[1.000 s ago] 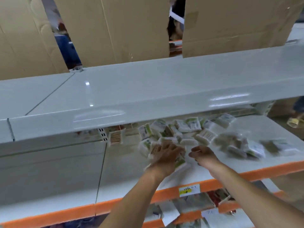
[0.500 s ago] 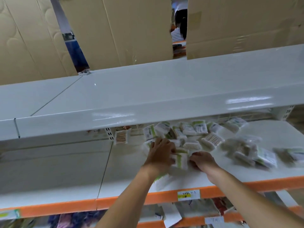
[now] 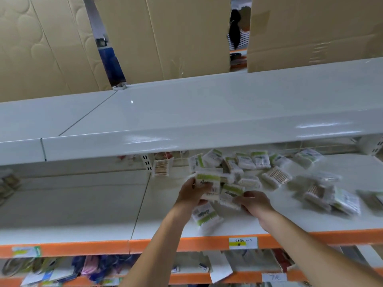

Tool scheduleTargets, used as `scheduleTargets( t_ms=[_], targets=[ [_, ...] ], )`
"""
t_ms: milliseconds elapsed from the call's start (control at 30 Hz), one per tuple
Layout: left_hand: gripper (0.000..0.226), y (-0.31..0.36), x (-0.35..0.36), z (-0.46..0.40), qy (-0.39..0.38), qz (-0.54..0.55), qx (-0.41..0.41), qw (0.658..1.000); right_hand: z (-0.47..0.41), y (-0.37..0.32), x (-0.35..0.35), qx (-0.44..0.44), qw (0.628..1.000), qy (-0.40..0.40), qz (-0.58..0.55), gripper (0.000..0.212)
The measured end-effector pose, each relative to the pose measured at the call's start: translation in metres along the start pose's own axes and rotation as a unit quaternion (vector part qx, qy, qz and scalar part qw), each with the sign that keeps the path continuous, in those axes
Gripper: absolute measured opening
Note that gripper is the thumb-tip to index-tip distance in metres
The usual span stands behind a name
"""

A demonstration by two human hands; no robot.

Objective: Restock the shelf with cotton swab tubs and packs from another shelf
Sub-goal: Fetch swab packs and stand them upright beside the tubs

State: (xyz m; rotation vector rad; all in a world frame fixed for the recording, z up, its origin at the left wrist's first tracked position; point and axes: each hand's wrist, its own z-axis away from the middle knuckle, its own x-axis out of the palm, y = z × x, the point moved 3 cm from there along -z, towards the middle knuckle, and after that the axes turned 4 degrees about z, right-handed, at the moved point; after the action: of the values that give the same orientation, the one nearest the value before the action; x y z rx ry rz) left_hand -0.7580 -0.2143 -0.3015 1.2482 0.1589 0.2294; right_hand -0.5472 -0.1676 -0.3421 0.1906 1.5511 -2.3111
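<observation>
both hands are reaching under the top shelf (image 3: pixel 207 112) into the middle shelf (image 3: pixel 83 208), where a loose heap of swab packs (image 3: pixel 250 162) is lying spread along the back and right side. the left hand (image 3: pixel 191 193) is curling its fingers round a stack (image 3: pixel 208 184) of green-banded packs, holding them up off the shelf. the right hand (image 3: pixel 253 201) is gripping another pack (image 3: pixel 231 193) just beside that stack, the two bundles nearly touching. one more pack (image 3: pixel 205 216) is lying flat on the shelf just below the left hand. further right, a pack (image 3: pixel 276 176) showing wooden sticks is lying on its own, and blurred packs (image 3: pixel 331 195) are sitting well apart from the hands. a small pack of sticks (image 3: pixel 162 167) is standing at the back by the slotted upright. a price tag (image 3: pixel 243 242) is sitting on the orange edge (image 3: pixel 83 246). cardboard sheets (image 3: pixel 165 34) are standing behind the top shelf.
</observation>
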Motion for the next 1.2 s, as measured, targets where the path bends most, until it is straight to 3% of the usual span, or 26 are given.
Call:
scheduleTargets(
  t_ms=[233,733,933,1200],
  targets=[
    [0.021,-0.005,-0.012,0.009,0.007,0.097,-0.037,0.995,0.002,-0.002,0.01,0.007,0.999,0.004,-0.036,0.016],
    [0.02,-0.011,-0.022,0.025,0.022,0.13,-0.017,0.991,0.012,-0.015,-0.012,-0.039,0.976,-0.065,-0.203,0.021],
    [0.026,-0.012,-0.041,0.041,0.061,0.123,-0.007,0.991,0.012,-0.023,0.006,-0.056,0.974,-0.119,-0.184,0.012],
    [0.025,-0.02,-0.101,0.069,0.148,0.119,0.001,0.982,0.019,-0.045,0.059,-0.069,0.972,-0.179,-0.137,0.017]
  ],
)
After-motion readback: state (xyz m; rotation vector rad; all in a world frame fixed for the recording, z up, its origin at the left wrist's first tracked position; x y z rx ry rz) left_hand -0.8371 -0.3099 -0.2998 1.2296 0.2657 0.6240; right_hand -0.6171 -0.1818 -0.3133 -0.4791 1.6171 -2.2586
